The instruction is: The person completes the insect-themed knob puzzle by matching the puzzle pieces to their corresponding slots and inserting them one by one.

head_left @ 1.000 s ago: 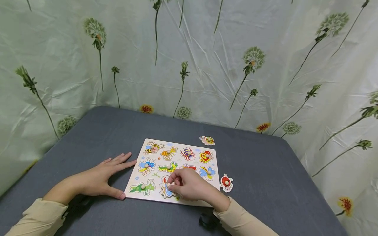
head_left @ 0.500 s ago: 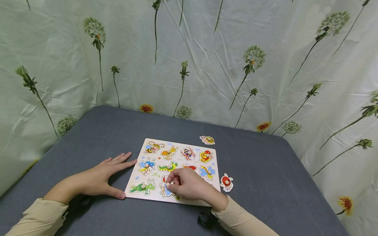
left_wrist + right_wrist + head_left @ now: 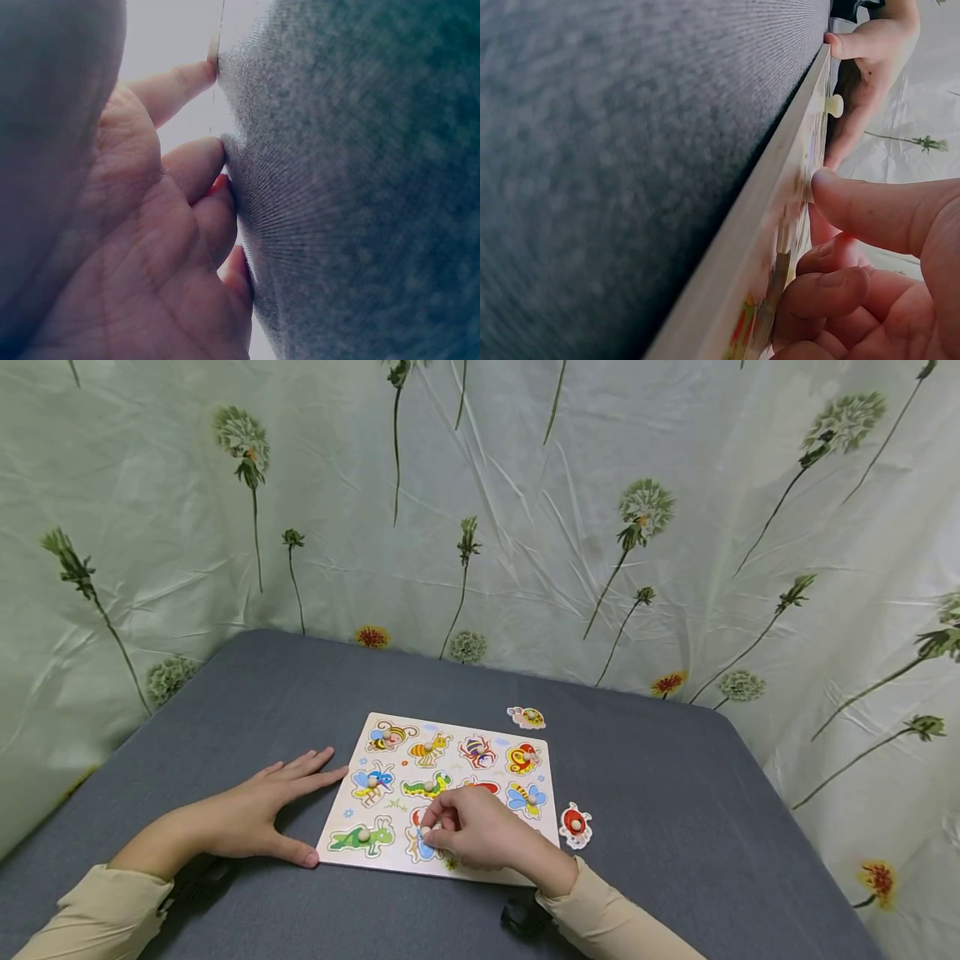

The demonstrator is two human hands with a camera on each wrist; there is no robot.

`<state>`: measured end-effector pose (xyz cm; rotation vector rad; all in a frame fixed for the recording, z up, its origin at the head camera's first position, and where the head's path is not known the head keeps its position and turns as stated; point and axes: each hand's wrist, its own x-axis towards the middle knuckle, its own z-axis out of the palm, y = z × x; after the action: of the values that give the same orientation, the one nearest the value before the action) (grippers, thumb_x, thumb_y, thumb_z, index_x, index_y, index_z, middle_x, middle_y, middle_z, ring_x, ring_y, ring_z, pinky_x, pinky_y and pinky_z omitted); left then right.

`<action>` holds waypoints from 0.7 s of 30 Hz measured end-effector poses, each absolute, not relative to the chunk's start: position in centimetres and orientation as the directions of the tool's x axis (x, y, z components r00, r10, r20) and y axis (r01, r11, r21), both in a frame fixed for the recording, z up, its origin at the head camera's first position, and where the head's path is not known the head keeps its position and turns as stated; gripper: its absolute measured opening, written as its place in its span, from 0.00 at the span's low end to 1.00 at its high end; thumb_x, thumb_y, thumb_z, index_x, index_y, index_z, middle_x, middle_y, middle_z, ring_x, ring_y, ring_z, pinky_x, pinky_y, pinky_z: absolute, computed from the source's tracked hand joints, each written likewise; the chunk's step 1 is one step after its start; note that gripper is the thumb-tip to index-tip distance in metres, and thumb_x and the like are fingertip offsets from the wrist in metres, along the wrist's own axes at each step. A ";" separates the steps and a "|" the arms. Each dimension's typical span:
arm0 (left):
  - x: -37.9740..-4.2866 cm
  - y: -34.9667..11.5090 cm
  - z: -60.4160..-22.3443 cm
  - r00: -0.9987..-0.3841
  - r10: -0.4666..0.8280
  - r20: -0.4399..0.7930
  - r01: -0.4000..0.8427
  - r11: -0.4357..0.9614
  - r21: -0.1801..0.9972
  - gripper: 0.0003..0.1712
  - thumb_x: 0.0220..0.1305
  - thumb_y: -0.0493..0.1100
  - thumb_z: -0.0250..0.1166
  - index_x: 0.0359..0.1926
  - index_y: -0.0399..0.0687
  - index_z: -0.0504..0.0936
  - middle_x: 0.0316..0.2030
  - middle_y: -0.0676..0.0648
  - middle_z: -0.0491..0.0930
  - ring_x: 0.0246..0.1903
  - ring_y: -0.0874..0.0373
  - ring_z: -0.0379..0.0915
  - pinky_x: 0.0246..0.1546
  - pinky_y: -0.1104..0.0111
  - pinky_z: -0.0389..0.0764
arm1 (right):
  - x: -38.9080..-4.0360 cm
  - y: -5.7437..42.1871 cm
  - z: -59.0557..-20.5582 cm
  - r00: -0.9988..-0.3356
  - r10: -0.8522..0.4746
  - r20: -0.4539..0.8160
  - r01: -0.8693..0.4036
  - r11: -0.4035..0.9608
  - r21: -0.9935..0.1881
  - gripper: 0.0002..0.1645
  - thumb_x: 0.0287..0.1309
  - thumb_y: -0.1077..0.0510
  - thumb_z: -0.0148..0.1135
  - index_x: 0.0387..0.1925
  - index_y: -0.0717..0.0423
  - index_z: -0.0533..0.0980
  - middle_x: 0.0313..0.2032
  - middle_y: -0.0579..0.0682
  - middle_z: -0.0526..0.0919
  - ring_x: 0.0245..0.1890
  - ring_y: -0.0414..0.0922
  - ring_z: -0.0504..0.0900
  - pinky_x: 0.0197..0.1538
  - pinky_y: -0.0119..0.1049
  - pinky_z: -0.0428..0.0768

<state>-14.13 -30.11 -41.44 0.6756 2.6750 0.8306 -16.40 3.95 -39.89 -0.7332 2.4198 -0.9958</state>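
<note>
A wooden knob puzzle board with colourful insect pieces lies on the dark cloth. My right hand pinches the small round knob of a blue-winged insect piece in the front row, between thumb and finger. That piece lies at its place on the board, partly covered by the fingers. In the right wrist view, the thumb meets the knob close above the board. My left hand lies spread on the cloth, its thumb and index fingertips at the board's left edge. Its fingers reach down to the cloth in the left wrist view.
A ladybird piece lies on the cloth beside the board's right edge. Behind the far right corner is a snail-like piece. The grey table backs onto a curtain printed with dandelions.
My right hand has shifted very slightly left, and the blue-winged insect piece under it has settled a little. The left hand and the loose pieces have stayed put.
</note>
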 end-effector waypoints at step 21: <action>-14.3 -30.1 -41.5 -0.854 0.506 -0.117 0.348 0.724 0.596 0.66 0.50 0.73 0.79 0.85 0.61 0.61 0.86 0.33 0.48 0.82 0.22 0.41 0.74 0.22 0.43 | -17.7 5.0 -39.6 -0.760 -0.631 -0.155 -0.343 0.593 -0.728 0.03 0.64 0.53 0.78 0.34 0.45 0.90 0.18 0.38 0.75 0.19 0.33 0.68 0.25 0.26 0.66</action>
<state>-14.26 -30.12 -41.55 0.6728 2.6580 0.8383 -17.66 4.95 -39.58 -0.7814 2.4249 -0.9867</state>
